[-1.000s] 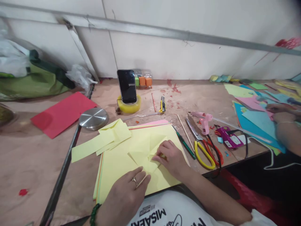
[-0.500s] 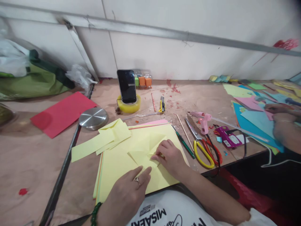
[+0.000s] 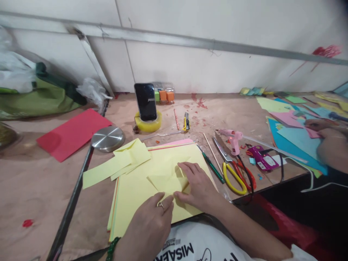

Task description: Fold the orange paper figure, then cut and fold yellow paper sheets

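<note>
A folded piece of pale yellow paper (image 3: 166, 183) lies on a stack of yellow sheets (image 3: 136, 203), nearly the same colour, so its outline is faint. My left hand (image 3: 150, 221), with a ring and a green bracelet, presses its fingertips on the near edge of the folded piece. My right hand (image 3: 199, 188) is at the piece's right side, thumb and fingers spread around its right corner, thumb tip close to the left fingertips. More cut and folded yellow pieces (image 3: 133, 156) overlap the stack's upper left corner.
Right of the stack are a green pen (image 3: 213, 166), a wooden stick (image 3: 213, 153), scissors (image 3: 233, 177) and a pink glue gun (image 3: 232, 137). Behind stand a phone (image 3: 146, 101) and a cutter (image 3: 186, 121). A metal disc (image 3: 108, 139) sits left; another person's hand (image 3: 315, 125) is far right.
My right hand has opened from a pinch and its fingers have spread around the folded paper's right side. The flap it pinched now lies lower. My left hand has barely moved.
</note>
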The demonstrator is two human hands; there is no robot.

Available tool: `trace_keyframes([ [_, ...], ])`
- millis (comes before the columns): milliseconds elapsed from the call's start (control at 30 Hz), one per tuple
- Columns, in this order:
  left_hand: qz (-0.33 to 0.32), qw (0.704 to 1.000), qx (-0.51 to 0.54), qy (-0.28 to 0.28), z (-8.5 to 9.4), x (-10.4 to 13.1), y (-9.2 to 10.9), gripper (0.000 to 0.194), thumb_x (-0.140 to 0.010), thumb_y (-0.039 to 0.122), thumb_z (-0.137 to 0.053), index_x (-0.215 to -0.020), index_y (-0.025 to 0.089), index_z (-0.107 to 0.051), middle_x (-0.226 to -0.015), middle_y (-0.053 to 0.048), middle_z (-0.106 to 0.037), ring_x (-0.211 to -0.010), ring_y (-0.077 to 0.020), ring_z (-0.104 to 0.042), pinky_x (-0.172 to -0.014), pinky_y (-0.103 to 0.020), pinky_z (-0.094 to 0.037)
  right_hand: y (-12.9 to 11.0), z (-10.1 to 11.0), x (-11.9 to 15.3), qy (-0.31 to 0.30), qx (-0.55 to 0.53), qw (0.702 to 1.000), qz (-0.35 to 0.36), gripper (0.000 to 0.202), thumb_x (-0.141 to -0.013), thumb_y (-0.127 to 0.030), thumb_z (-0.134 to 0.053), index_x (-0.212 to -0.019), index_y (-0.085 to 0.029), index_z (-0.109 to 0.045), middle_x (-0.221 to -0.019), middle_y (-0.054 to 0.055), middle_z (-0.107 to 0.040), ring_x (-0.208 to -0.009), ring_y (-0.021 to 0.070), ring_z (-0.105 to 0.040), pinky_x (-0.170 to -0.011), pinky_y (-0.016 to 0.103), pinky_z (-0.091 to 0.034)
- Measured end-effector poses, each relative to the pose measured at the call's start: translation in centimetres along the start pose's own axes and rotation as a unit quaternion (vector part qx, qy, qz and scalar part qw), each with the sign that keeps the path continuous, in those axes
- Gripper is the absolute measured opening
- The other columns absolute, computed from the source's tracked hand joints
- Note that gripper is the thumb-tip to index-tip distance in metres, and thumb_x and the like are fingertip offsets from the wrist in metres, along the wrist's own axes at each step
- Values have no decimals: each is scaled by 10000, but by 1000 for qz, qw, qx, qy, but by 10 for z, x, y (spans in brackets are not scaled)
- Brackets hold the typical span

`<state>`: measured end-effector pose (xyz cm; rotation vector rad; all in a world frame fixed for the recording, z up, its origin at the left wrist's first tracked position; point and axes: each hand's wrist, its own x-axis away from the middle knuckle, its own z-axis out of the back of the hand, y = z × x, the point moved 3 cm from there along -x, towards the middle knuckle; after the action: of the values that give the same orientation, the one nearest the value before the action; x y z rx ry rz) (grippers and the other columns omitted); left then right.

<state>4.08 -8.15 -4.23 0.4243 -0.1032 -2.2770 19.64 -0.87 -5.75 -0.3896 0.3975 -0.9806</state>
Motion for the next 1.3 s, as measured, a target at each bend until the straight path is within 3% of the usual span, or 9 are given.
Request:
trace_keyframes([
  [267,0,1000,0,10,0,2,0,323,-772,-15,-459,-1009,96,-649,-1062,-118,-717,-936,-231,-659,-830,-332,-571,25,10,5,-11,13,999,-29,612,-758,-210,-672,-1319,-141,-438,-1314,174,-536,-1222,313,-491,-1028,530,-426],
  [467,-6,999,-7,33,5,-1,2,316,-773,-11,-448,-981,112,-652,-1030,-112,-728,-913,-220,-663,-850,-337,-570,51,16,9,16,23,999,-31,445,-839,-173,-523,-1278,-154,-452,-1240,153,-576,-1158,293,-530,-980,518,-459],
  [567,4,999,1,37,8,-2,3,315,-778,-5,-438,-967,136,-647,-1013,-95,-729,-914,-212,-664,-849,-331,-572,52,23,12,68,60,994,-60,375,-849,-115,-438,-1217,-157,-495,-1166,155,-607,-1111,300,-548,-937,522,-475],
  [667,19,1000,11,13,7,-2,3,308,-765,12,-455,-974,145,-637,-1028,-88,-722,-935,-230,-658,-826,-353,-584,33,27,15,130,91,986,-52,383,-869,-231,-523,-1238,-133,-496,-1222,193,-574,-1154,341,-508,-969,560,-435],
  [800,25,999,12,-26,1,1,3,400,-756,30,-457,-1114,136,-602,-1075,-98,-707,-981,-258,-640,-796,-382,-598,-2,11,14,37,41,998,6,700,-767,-345,-712,-1366,-143,-410,-1368,195,-488,-1272,345,-433,-1052,538,-389],
  [900,37,998,17,-43,-1,2,1,406,-751,43,-466,-1123,133,-601,-1065,-107,-699,-997,-274,-632,-807,-403,-595,-7,1,8,-26,18,999,-22,805,-704,-338,-762,-1391,-134,-396,-1430,204,-435,-1339,350,-370,-1097,540,-339],
  [1133,50,997,46,-45,-1,6,-1,372,-744,53,-497,-1089,151,-594,-1060,-110,-675,-1008,-278,-625,-801,-404,-588,28,8,7,-38,27,996,-70,721,-768,-240,-639,-1417,-99,-359,-1457,204,-406,-1378,311,-332,-1139,506,-296],
  [1300,47,997,-4,-53,-1,3,2,255,-788,75,-553,-1022,166,-603,-975,-76,-681,-932,-244,-642,-785,-364,-577,55,21,15,54,101,991,-70,595,-781,-123,-493,-1368,-138,-399,-1371,198,-481,-1303,330,-421,-1059,562,-378],
])
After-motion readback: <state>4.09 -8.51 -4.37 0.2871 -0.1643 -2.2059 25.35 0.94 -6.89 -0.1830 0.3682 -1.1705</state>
